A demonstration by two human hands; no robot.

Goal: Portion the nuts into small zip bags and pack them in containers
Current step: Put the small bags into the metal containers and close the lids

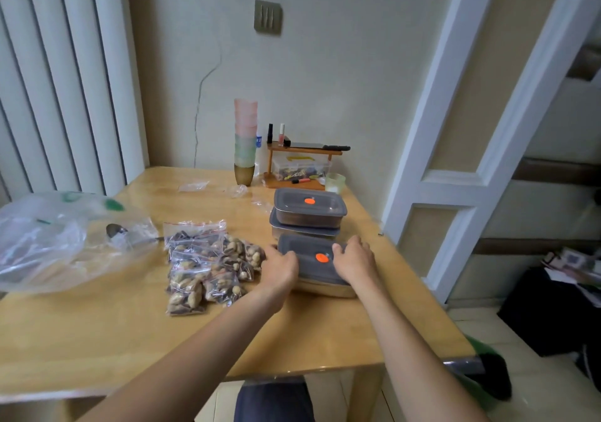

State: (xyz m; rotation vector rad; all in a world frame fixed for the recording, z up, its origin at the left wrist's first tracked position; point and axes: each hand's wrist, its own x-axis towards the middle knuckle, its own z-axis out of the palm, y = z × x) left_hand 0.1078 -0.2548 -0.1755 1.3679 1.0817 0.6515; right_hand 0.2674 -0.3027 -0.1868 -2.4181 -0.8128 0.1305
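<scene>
Near container: a steel box with a grey lid (312, 260) sits on the wooden table (97, 330) right in front of the person, its long axis running left to right and slightly away toward the right.
Lid: closed on the box, an orange dot near its middle; it must come off before any bag goes in.
Left hand (281, 267): fingers curled over the lid's left edge, gripping that end.
Right hand (354, 259): fingers bent over the lid's right part, pressing or gripping near the far right corner; whether the fingertips hook under the rim cannot be told.
Key relation: the two hands bracket the lid at opposite ends of its long axis, so a lift would likely go straight up from both ends.
Filled zip bags (208, 265): a heap of small bags of nuts lies just left of the near container, touching or almost touching the left hand.
Nearer hand for the bags: the left, by my judgement; the right would have to cross over the box.
Stacked containers (309, 213): two more lidded boxes, one on the other, stand just behind the near one.
Large plastic bag (55, 239): crumpled at the table's left, a spoon (117, 230) lying on it.
Stage: portioning looks largely done; packing is not yet begun.
</scene>
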